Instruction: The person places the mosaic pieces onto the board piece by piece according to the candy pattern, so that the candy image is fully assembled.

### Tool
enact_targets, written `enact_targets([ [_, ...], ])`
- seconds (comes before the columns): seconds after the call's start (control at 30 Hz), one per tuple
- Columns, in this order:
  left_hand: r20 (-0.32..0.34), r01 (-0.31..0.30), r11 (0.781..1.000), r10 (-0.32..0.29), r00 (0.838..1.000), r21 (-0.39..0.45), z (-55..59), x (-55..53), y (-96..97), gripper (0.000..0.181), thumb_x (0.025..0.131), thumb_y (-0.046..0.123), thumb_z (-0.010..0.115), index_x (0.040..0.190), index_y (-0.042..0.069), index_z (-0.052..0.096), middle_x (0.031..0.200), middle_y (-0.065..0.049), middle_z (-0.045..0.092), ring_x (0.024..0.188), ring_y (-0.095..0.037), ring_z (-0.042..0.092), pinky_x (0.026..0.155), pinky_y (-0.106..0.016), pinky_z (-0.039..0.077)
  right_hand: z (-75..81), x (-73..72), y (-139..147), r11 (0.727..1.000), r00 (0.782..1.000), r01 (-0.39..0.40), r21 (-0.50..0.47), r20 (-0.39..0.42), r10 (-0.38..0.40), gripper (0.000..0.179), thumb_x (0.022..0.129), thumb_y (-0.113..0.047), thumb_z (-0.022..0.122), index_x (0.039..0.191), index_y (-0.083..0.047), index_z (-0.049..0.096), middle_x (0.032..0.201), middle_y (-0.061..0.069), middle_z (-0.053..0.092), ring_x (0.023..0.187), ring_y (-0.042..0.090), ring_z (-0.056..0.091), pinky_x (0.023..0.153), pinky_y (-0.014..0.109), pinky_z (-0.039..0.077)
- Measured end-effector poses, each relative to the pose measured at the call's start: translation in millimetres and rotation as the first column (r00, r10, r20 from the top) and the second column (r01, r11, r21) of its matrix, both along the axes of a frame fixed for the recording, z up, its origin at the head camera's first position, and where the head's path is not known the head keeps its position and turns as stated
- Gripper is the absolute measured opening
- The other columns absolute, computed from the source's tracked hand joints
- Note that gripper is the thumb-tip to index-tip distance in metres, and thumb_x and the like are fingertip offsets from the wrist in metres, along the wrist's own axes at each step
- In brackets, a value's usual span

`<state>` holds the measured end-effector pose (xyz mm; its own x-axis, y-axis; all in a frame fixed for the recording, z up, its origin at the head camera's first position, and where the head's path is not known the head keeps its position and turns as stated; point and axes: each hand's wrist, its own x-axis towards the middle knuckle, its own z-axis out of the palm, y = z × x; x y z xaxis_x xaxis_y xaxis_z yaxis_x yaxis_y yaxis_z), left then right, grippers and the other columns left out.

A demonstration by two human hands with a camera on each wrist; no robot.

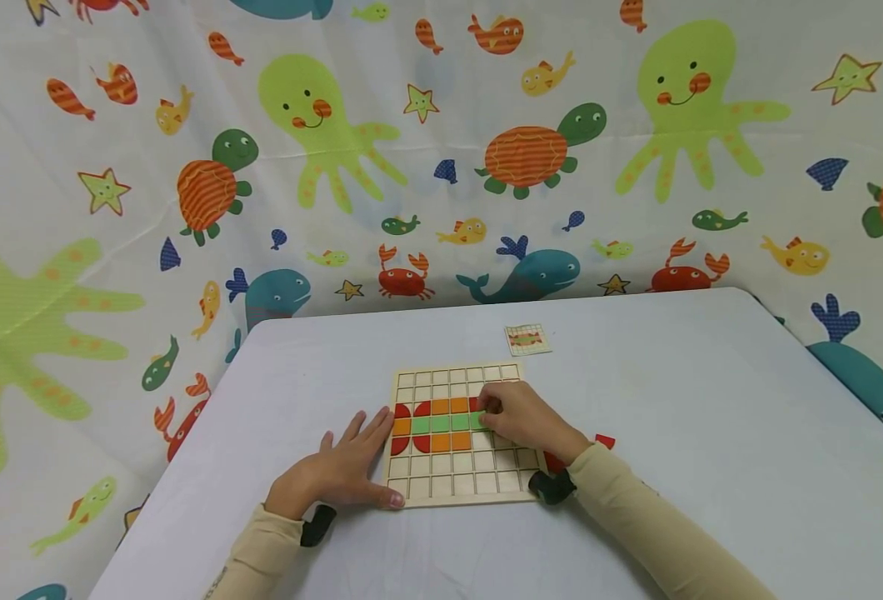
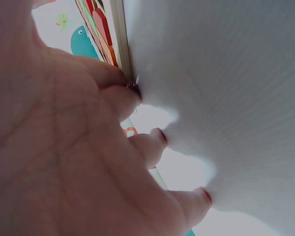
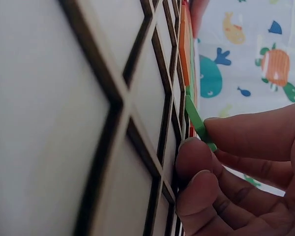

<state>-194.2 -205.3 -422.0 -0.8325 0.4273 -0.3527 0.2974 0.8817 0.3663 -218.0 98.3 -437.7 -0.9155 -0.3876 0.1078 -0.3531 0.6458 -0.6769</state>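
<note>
A wooden grid board (image 1: 441,487) lies on the table, with red, orange and green tiles set in several of its squares. My left hand (image 1: 344,471) is spread flat at the board's left side, fingertips at its edge and thumb at the near-left corner. My right hand (image 1: 522,415) is over the board's right half. In the right wrist view, its thumb and fingers pinch a green square tile (image 3: 198,120), tilted with one edge down at the grid. That tile sits at the right end of the green row (image 1: 440,422); the hand hides the squares beyond it.
Behind the board lies a small card (image 1: 528,340) printed with a coloured fish pattern on a grid. Loose red pieces (image 1: 605,440) lie right of the board, partly hidden by my right wrist. A sea-animal curtain (image 1: 426,242) hangs behind the white table (image 1: 711,417).
</note>
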Motion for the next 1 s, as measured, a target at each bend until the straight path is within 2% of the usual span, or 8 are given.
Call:
enact_targets([
  [0.3,-0.001,-0.004,1.0,0.004,1.0,-0.01,-1.9,-0.7,0.2,0.129,0.076,0.058,0.092,0.172,0.009,0.021,0.179,-0.011,0.013,0.162,-0.045,0.004,0.119,-0.08,0.004,-0.7,0.3,0.4,1.0,0.999,-0.022,0.018,-0.036,0.022,0.005,0.095,0.0,0.076,0.098,-0.003,0.075,0.084,-0.004,0.065,0.078,0.014,0.056,0.073,0.031,0.051],
  [0.67,-0.005,0.005,1.0,-0.005,1.0,-0.009,-0.7,-1.6,0.4,0.129,0.077,0.057,0.092,0.172,0.008,0.02,0.179,-0.012,0.014,0.162,-0.045,0.005,0.118,-0.081,0.004,0.0,1.1,-1.8,0.999,0.997,-0.004,0.038,-0.075,0.007,0.005,0.093,0.001,0.077,0.094,-0.003,0.074,0.083,-0.004,0.065,0.077,0.013,0.055,0.072,0.03,0.051],
  [1.0,0.005,-0.007,1.0,0.007,1.0,-0.006,-0.4,-1.4,0.8,0.129,0.076,0.057,0.092,0.172,0.009,0.021,0.179,-0.011,0.014,0.162,-0.045,0.005,0.118,-0.081,0.004,-2.6,0.9,-0.4,1.0,0.997,-0.014,0.014,-0.074,0.015,0.008,0.093,0.002,0.077,0.093,-0.004,0.072,0.083,-0.003,0.064,0.075,0.013,0.055,0.07,0.029,0.051],
])
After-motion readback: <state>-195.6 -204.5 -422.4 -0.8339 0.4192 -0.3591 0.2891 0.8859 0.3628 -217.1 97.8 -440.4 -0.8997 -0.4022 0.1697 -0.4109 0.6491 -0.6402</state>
